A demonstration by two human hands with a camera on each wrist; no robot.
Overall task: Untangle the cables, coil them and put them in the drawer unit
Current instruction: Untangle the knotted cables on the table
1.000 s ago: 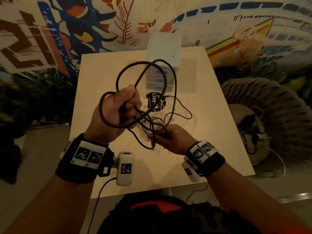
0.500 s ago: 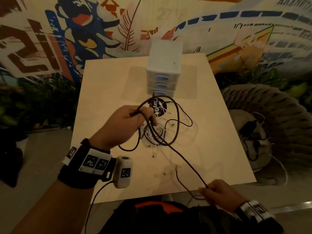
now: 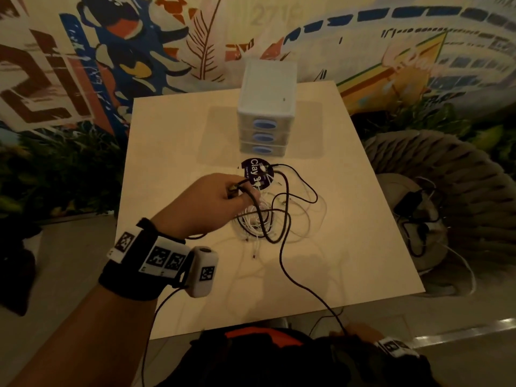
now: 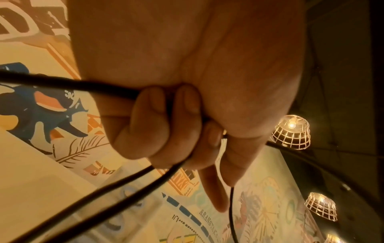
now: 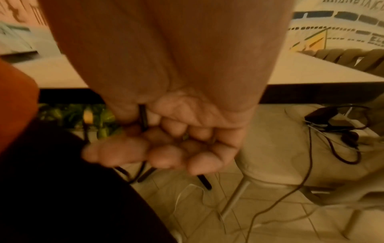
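A thick black cable (image 3: 282, 255) runs from my left hand (image 3: 223, 196) over the table to my right hand (image 3: 354, 332) below the near table edge. My left hand grips one end of it above a tangle of thin white cables (image 3: 259, 222) and a thin black cable (image 3: 304, 191). In the left wrist view the fingers (image 4: 158, 125) curl round the black cable (image 4: 68, 85). In the right wrist view my right hand (image 5: 166, 152) holds the black cable (image 5: 143, 118) in curled fingers. The white drawer unit (image 3: 266, 107) with blue handles stands at the table's far side, its drawers closed.
A round dark sticker (image 3: 257, 174) lies in front of the drawer unit on the light wooden table (image 3: 167, 141). A woven chair (image 3: 452, 191) with a cushion, an adapter and cables stands to the right. A painted wall is behind.
The black cable's loops have been pulled out into one long strand. My right hand has drawn back from the tangle to below the near table edge; my left hand has lowered towards the table.
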